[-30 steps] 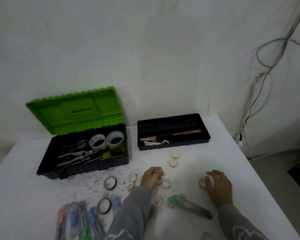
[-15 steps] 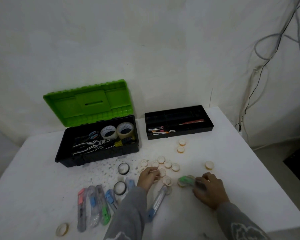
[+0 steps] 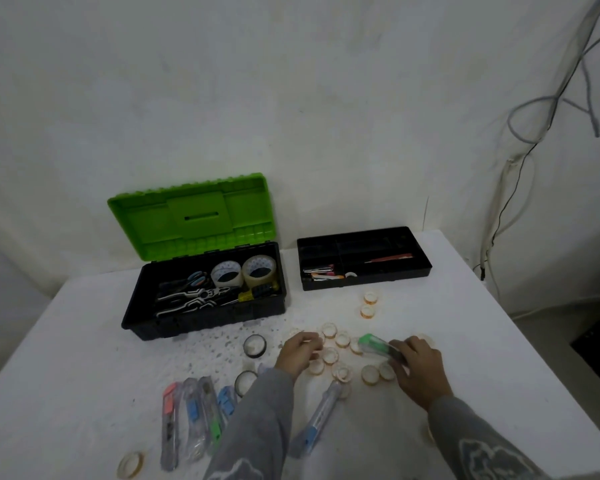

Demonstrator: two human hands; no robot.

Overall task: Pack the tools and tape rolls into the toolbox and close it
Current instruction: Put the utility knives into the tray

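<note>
- Right hand (image 3: 420, 372): fingers curled round the dark rear end of a green utility knife (image 3: 376, 347). The knife's green tip points away from the fingertips, toward the left hand.
- Left hand (image 3: 300, 351): fingers bent down over the small tape rolls (image 3: 329, 355). Whether they pinch one cannot be told.
- Small tape rolls: scattered on the table (image 3: 499, 358) between and just beside both sets of fingertips. A farther pair (image 3: 370, 298) lies beyond them.
- Toolbox (image 3: 205, 323): well beyond the left fingers, green lid (image 3: 191, 216) raised. Inside are two large tape rolls (image 3: 259, 270), pliers (image 3: 191, 299), a screwdriver (image 3: 257, 292) and scissors (image 3: 196, 278).
- Black tray (image 3: 364, 284): well beyond the right fingers, beside the toolbox and apart from it, holding a few small items.
- Two dark-rimmed rolls (image 3: 254, 345): just left of the left fingers.
- Row of utility knives (image 3: 192, 420): left of the left sleeve, nearer the person than the fingers.
- Blue-ended knife (image 3: 317, 420): between the two forearms.
- Single pale roll (image 3: 130, 464): near the table's front edge, well apart from both hands.
</note>
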